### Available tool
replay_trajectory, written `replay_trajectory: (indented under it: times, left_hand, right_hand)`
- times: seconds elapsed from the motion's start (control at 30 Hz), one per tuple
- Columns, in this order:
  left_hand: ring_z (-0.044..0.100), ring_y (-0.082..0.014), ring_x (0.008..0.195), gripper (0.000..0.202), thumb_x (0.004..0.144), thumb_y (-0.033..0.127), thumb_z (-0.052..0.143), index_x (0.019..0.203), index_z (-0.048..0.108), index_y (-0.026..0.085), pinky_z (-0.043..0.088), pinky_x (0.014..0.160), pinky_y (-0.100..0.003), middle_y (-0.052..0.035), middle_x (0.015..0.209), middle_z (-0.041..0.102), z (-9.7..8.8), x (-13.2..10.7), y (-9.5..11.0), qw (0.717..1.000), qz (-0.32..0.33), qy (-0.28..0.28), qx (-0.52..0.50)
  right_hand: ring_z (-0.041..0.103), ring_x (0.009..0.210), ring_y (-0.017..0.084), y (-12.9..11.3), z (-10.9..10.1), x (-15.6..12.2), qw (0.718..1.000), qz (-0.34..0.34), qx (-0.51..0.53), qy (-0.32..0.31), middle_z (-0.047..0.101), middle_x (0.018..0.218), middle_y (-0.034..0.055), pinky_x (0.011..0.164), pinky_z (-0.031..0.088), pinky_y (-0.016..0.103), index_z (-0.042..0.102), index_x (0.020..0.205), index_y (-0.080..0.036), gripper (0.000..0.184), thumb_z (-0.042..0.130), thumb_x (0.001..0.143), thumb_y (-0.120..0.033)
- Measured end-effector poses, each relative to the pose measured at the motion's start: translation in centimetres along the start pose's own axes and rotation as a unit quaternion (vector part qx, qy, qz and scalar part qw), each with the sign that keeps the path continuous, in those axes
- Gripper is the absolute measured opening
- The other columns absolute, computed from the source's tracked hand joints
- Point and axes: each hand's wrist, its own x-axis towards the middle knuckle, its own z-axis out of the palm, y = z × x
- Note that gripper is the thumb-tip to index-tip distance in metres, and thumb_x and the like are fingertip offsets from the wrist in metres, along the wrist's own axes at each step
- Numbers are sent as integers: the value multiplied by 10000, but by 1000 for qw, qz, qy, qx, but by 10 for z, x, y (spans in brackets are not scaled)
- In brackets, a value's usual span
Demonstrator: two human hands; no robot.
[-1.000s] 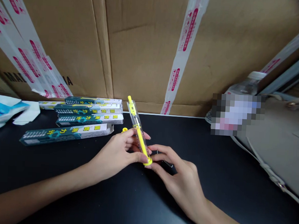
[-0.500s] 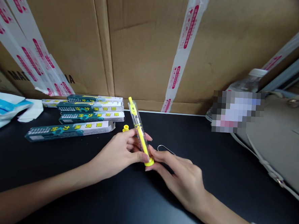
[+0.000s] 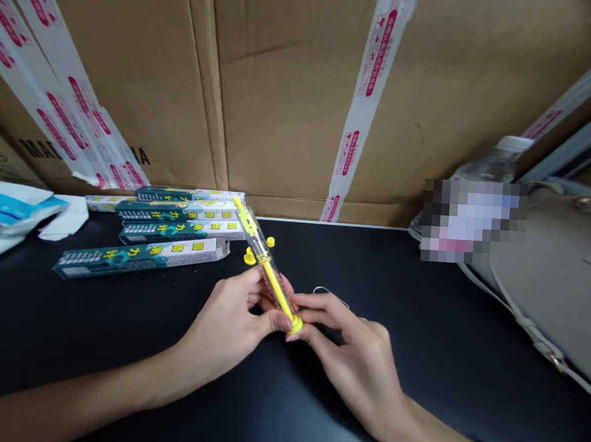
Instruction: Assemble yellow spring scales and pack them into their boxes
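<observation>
As the left hand (image 3: 224, 310) wraps half-closed around its middle, a clear plastic tube (image 3: 267, 259) tilts up and away, top end leaning left toward the cartons, a slim yellow rod (image 3: 275, 283) running inside it. The right hand (image 3: 360, 352) comes in from the other side, nearly closed, thumb and forefinger pinching the round yellow end cap (image 3: 296, 324) at the tube's lower end!

Just past the left hand's knuckles, two small yellow plastic pegs (image 3: 250, 257) lie on the glossy black tabletop (image 3: 397, 274), apart from each other. Beyond the right hand's fingers, a thin curl of bent wire (image 3: 322, 288) sits on the black surface.

Further left of the hands, long teal-and-white cartons (image 3: 137, 259) with yellow squares lie stacked and fanned, and a crumpled blue-and-white packet (image 3: 5, 213) sits past them. Off to the right, a soft beige bag (image 3: 546, 296) slumps with its strap trailing, a clear plastic bottle (image 3: 494, 163) behind it. Corrugated cardboard (image 3: 292, 114) rises behind everything, striped with white-and-red packing tape (image 3: 369, 72).
</observation>
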Motion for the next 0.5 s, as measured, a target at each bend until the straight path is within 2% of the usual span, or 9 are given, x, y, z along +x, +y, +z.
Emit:
replay_trajectory:
  times: [0.13, 0.27, 0.4, 0.5]
  left_hand:
    - [651, -162, 798, 226, 748, 167, 724, 927, 586, 168, 533, 752, -293, -8, 846, 680, -2, 0, -2, 1000, 14, -9, -7]
    - [625, -168, 812, 248, 771, 217, 710, 965, 560, 176, 523, 757, -316, -7, 868, 640, -2, 1, -8, 999, 21, -8, -25]
    - [615, -163, 847, 297, 775, 230, 743, 1003, 557, 190, 517, 787, -312, 0, 902, 613, -1, -1, -14, 998, 11, -27, -61]
    - [605, -164, 936, 319, 811, 337, 747, 1041, 578, 195, 513, 835, -292, -13, 990, 604, -2, -1, -14, 992, 34, -54, -113]
  right_hand:
    - [753, 715, 114, -1, 6, 1, 994, 78, 75, -22, 793, 802, -74, 760, 566, 181, 677, 1063, -268, 249, 694, 856, -131]
    - [735, 802, 130, 2, 11, 2, 985, 95, 133, -50, 770, 882, -52, 798, 570, 219, 636, 1168, -275, 339, 710, 850, -183]
    - [724, 829, 149, -1, 10, -1, 985, 113, 108, -67, 764, 901, -46, 800, 562, 249, 606, 1209, -291, 382, 730, 848, -257]
    - [715, 801, 138, -5, 8, -4, 988, 113, 76, -66, 764, 885, -60, 761, 543, 234, 578, 1218, -312, 358, 690, 882, -263]
